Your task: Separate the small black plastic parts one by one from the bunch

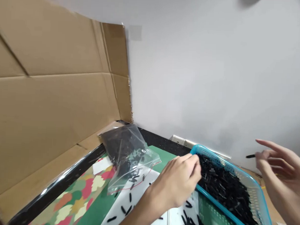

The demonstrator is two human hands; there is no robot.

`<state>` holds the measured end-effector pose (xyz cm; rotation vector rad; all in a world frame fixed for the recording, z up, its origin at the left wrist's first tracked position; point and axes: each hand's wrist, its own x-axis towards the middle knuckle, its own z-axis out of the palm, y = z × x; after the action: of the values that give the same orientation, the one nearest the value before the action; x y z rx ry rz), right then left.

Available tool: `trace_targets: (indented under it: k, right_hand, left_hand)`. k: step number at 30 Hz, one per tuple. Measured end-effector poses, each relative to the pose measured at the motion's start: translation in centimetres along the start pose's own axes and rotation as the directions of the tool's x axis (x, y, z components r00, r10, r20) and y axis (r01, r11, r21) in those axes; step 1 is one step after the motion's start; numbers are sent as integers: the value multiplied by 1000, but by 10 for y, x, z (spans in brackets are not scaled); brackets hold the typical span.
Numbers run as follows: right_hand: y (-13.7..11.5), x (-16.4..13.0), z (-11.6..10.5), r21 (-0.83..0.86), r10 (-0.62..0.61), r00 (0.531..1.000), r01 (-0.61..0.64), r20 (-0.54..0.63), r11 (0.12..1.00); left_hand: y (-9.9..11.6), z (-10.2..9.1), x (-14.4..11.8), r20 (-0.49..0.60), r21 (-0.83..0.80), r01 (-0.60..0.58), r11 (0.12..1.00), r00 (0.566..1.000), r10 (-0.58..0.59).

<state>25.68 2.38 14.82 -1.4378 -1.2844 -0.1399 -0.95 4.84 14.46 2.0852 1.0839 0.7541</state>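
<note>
My left hand [178,180] is closed in front of the near left end of a blue plastic basket [235,215]. Its curled fingertips are turned away, so I cannot see what they hold, if anything. The basket is heaped with short black strips [223,187]. Off to the right, my right hand [283,168] pinches one small black strip [250,156] between thumb and finger, with the index finger stretched out above. Below my left hand, more loose black strips [188,223] lie scattered on a white sheet [122,199].
Behind the white sheet lies a clear zip bag [128,151] with dark pieces inside. A green mat [91,207] is under the sheet. Tall cardboard [59,68] stands along the left, and a white wall [203,71] rises behind, with sockets [178,140] low on it.
</note>
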Motion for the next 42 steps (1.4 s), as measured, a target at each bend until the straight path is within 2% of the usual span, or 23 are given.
trace_targets:
  k: [1,3,6,7,8,9,10,11,12,13,15,17,18,20,23,26,29,32,34,36,38,42]
  right_hand:
    - [2,1,-4,-58,48,995,-43,85,997]
    - [-5,-2,-10,-63,55,977,-42,207,997]
    - [-39,-12,-11,48,-101,976,94,195,994]
    - [-55,-17,-8,114,-181,953,158,241,981]
    - [-71,-21,-3,209,-290,894,229,341,951]
    - [-86,-27,3,300,-394,796,279,460,912]
    - [-100,-33,12,349,-451,661,290,600,891]
    - [-111,-41,22,377,-470,528,280,708,883]
    - [-119,-50,33,399,-467,414,245,781,884]
    - [-125,-60,46,413,-456,334,193,825,890]
    - [-128,-85,73,403,-414,229,94,881,910]
    - [-124,-109,99,401,-412,177,93,894,911]
    - [-121,-119,110,396,-407,170,99,897,913]
    - [-115,-133,125,383,-399,186,116,898,917]
    - [-110,-140,132,364,-388,258,138,885,921]
    - [-103,-139,127,341,-383,372,174,846,924]
    - [-84,-141,117,314,-391,516,233,762,920]
    - [-52,-148,108,295,-430,641,312,636,903]
    - [-27,-153,103,278,-455,695,361,556,890]
    - [-6,-159,98,256,-486,732,413,478,874]
    - [11,-164,94,233,-529,746,476,404,848]
    - [31,-172,90,185,-612,729,585,306,790]
  left_hand:
    - [-9,0,-16,-21,42,48,998,999,-47]
    - [-28,-3,-50,-69,111,121,987,991,-114]
    - [-54,-15,-97,-134,157,182,971,978,-161]
    - [-61,-19,-111,-171,164,205,965,969,-177]
    - [-67,-22,-123,-206,175,228,958,960,-190]
    - [-72,-23,-134,-236,188,242,952,952,-196]
    - [-77,-23,-143,-255,201,245,949,948,-190]
    - [-81,-23,-150,-264,213,232,949,949,-172]
    - [-86,-21,-157,-271,225,216,950,951,-152]
    - [-91,-20,-162,-294,239,209,948,946,-135]
    - [-101,-20,-170,-387,273,233,933,915,-115]
    - [-112,-22,-176,-515,307,308,901,850,-115]
    - [-117,-24,-178,-561,316,341,885,820,-115]
    - [-123,-25,-181,-582,337,343,877,808,-92]
    - [-125,-15,-179,-507,363,274,891,860,-58]
    - [-128,6,-167,-459,379,265,887,886,-68]
    - [-138,25,-145,-450,428,321,845,886,-109]
    - [-147,30,-120,-452,489,386,782,879,-152]
    - [-150,27,-104,-445,539,408,737,881,-162]
    - [-153,20,-91,-442,586,438,681,878,-185]
    - [-157,12,-82,-461,616,495,612,857,-230]
    - [-172,-3,-70,-561,619,644,450,763,-321]
